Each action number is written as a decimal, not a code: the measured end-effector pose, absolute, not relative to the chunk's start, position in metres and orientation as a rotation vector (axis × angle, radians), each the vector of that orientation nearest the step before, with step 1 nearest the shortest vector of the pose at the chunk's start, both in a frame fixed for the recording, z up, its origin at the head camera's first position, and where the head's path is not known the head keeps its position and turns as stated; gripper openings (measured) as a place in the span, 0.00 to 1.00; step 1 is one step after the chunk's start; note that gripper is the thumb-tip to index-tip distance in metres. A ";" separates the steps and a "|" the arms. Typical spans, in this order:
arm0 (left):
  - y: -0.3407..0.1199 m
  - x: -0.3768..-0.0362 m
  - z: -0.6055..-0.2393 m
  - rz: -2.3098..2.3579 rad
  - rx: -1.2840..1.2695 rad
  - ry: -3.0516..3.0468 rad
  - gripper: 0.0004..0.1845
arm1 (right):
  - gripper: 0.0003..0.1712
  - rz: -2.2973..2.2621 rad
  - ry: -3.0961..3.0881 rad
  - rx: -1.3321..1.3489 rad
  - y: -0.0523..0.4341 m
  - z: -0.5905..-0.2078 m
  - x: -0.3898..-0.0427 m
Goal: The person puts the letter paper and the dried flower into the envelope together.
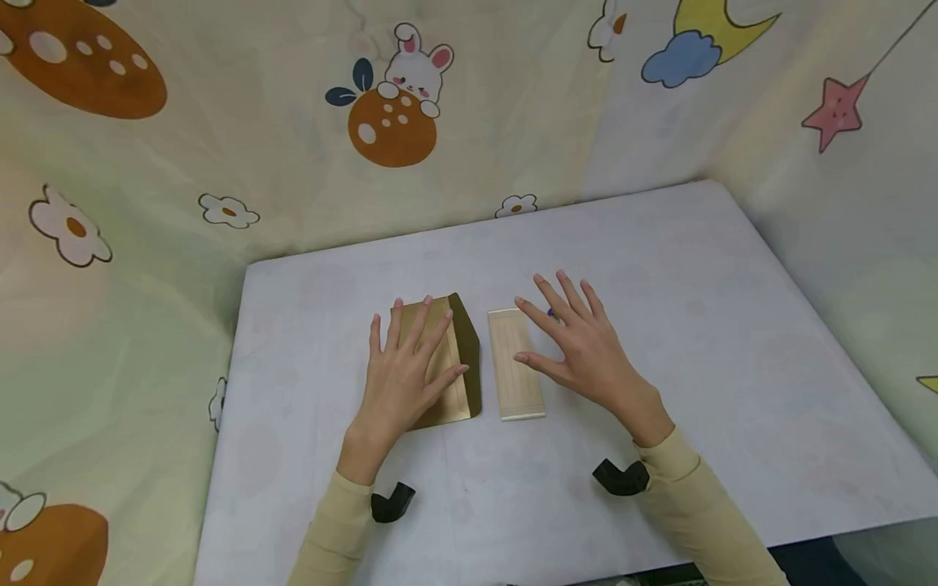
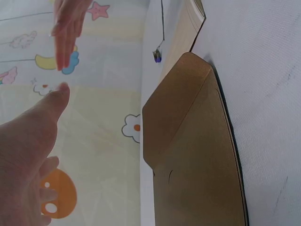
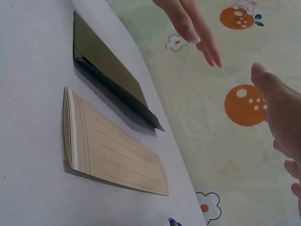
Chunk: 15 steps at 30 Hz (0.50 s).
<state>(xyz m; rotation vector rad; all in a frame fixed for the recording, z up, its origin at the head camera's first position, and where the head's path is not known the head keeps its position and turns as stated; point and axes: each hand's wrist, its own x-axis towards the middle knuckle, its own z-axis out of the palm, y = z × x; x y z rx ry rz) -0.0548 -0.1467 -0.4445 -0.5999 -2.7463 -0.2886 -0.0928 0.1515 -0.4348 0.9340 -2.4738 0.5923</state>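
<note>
Envelope (image 1: 447, 366), thin, light, creasable, lies flat on the surface (image 1: 733, 342) under your left hand (image 1: 403, 374), fingers straight. Right hand (image 1: 579, 342) hovers spread by the folded letter (image 1: 515, 364). Take edges, not faces.

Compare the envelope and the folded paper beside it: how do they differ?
The envelope is golden brown and plain with its flap open; the folded paper is pale cream, ruled and narrower. The left hand hovers over the envelope, the right hand beside the paper. Both lie flat on the table.
</note>
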 end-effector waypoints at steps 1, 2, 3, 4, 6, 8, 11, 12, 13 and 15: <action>-0.147 -0.055 -0.445 -0.288 -0.599 -2.745 0.44 | 0.46 0.593 -2.475 0.934 0.152 -0.435 -0.092; -0.147 -0.055 -0.445 -0.293 -0.601 -2.736 0.44 | 0.46 0.591 -2.475 0.934 0.152 -0.435 -0.092; -0.147 -0.054 -0.445 -0.295 -0.602 -2.731 0.43 | 0.46 0.589 -2.475 0.935 0.152 -0.435 -0.092; -0.147 -0.054 -0.445 -0.294 -0.603 -2.721 0.42 | 0.46 0.586 -2.474 0.935 0.152 -0.436 -0.092; -0.147 -0.054 -0.446 -0.298 -0.601 -2.709 0.41 | 0.46 0.586 -2.470 0.935 0.152 -0.436 -0.092; -0.146 -0.054 -0.447 -0.303 -0.599 -2.688 0.40 | 0.46 0.583 -2.464 0.934 0.153 -0.436 -0.092; -0.146 -0.054 -0.449 -0.291 -0.579 -2.672 0.40 | 0.46 0.587 -2.459 0.937 0.153 -0.436 -0.092; -0.146 -0.054 -0.450 -0.288 -0.573 -2.664 0.40 | 0.46 0.585 -2.458 0.937 0.153 -0.436 -0.092; -0.146 -0.054 -0.451 -0.286 -0.567 -2.656 0.41 | 0.46 0.584 -2.459 0.937 0.154 -0.436 -0.092; -0.146 -0.053 -0.452 -0.287 -0.551 -2.652 0.42 | 0.45 0.584 -2.458 0.937 0.153 -0.437 -0.091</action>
